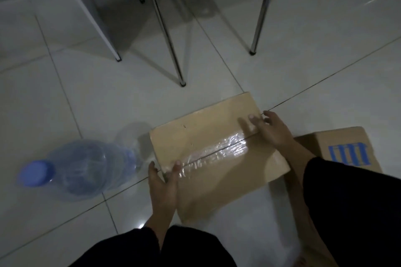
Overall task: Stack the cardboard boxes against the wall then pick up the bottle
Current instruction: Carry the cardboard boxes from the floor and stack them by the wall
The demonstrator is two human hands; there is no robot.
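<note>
I'm on the stacking step: my left hand [162, 180] and right hand [271, 130] each clasp an edge of the box [206, 147], low over the floor [108, 93]. Next it needs carrying to the wall. The bottle [86, 169] sits just left of it.

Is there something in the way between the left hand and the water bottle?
Nothing visible. The left hand grips the left edge of the taped cardboard box, and the water bottle sits just to its left on the tiled floor, with only bare tile between them.
</note>
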